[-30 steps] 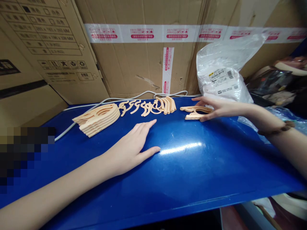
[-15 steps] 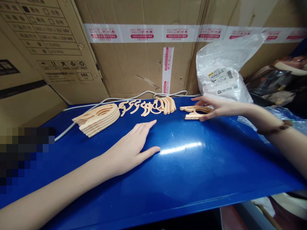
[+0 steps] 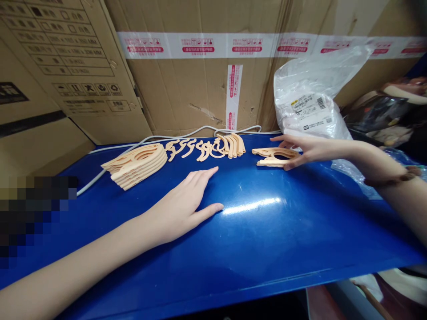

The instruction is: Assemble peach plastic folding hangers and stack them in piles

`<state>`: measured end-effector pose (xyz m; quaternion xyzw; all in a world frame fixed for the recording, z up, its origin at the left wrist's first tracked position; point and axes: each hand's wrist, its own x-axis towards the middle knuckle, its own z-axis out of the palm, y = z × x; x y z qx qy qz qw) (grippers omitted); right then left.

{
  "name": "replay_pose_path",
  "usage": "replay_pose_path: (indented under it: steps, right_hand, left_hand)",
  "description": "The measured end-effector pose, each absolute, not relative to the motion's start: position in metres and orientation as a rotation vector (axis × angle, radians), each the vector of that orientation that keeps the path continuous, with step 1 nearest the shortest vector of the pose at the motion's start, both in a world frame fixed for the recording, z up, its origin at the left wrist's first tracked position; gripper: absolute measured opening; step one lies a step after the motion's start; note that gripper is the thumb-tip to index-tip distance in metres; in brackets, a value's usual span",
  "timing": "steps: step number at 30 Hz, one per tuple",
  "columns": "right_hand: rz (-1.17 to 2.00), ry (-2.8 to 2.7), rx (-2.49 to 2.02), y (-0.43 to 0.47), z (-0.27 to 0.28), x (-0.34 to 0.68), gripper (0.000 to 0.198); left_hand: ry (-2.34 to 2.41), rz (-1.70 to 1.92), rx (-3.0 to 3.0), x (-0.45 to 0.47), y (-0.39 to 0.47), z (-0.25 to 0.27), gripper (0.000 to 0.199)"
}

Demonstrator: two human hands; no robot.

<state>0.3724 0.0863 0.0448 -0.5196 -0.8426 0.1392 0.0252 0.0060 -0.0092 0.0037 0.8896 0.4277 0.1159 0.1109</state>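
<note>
My left hand [image 3: 183,202] rests palm down on the blue table, thumb apart from the fingers, holding nothing. My right hand [image 3: 310,151] is spread around the right end of a small stack of beige plastic hanger-like pieces [image 3: 267,153]; its thumb is at the front edge and its fingers reach behind. Whether it still touches them I cannot tell. A taller stack of similar pieces [image 3: 136,164] with oval openings lies beyond my left hand. Between the stacks are S-shaped beige hooks [image 3: 188,147] and a row of curved beige strips [image 3: 233,146].
The blue table [image 3: 253,249] has a front edge near me. Cardboard boxes [image 3: 187,89] stand behind it and to the left. A white cable [image 3: 200,130] runs along the back. A clear plastic bag [image 3: 310,106] with a label stands at the back right, behind my right hand.
My right hand has shifted slightly right, its thumb sliding toward the right end of the small stack. My left hand has stayed in place.
</note>
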Motion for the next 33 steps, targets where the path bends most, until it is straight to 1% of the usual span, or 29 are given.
replay_pose_path:
  steps: [5, 8, 14, 17, 20, 23, 28, 30, 33]
  right_hand:
    - [0.378, -2.64, -1.599, 0.084, 0.045, 0.372, 0.097]
    - [0.403, -2.642, -1.606, 0.086, 0.042, 0.377, 0.094]
    - [0.439, -2.651, -1.607, 0.09, 0.039, 0.386, 0.099]
    - [0.49, -2.675, -1.574, 0.091, 0.04, 0.387, 0.093]
    - [0.534, -2.753, -1.428, 0.091, 0.04, 0.387, 0.083]
    - [0.606, -2.786, -1.333, 0.087, 0.039, 0.382, 0.08]
    - [0.503, -2.718, -1.361, 0.075, 0.044, 0.367, 0.07]
    - [0.549, -2.726, -1.395, 0.068, 0.047, 0.36, 0.073]
    - [0.685, -2.729, -1.464, 0.061, 0.049, 0.351, 0.093]
  left_hand:
    - [1.259, 0.338, 2.612, 0.007, -0.009, 0.005, 0.07]
    - [1.263, 0.334, 2.612, 0.007, -0.009, 0.005, 0.071]
    - [1.269, 0.321, 2.614, 0.007, -0.009, 0.005, 0.071]
    - [1.266, 0.325, 2.614, 0.008, -0.009, 0.004, 0.07]
    - [1.257, 0.338, 2.614, 0.008, -0.008, 0.004, 0.069]
    - [1.269, 0.32, 2.61, 0.008, -0.009, 0.005, 0.071]
    - [1.274, 0.305, 2.608, 0.008, -0.009, 0.006, 0.071]
    - [1.27, 0.316, 2.607, 0.008, -0.009, 0.006, 0.071]
    - [1.265, 0.333, 2.607, 0.007, -0.009, 0.005, 0.07]
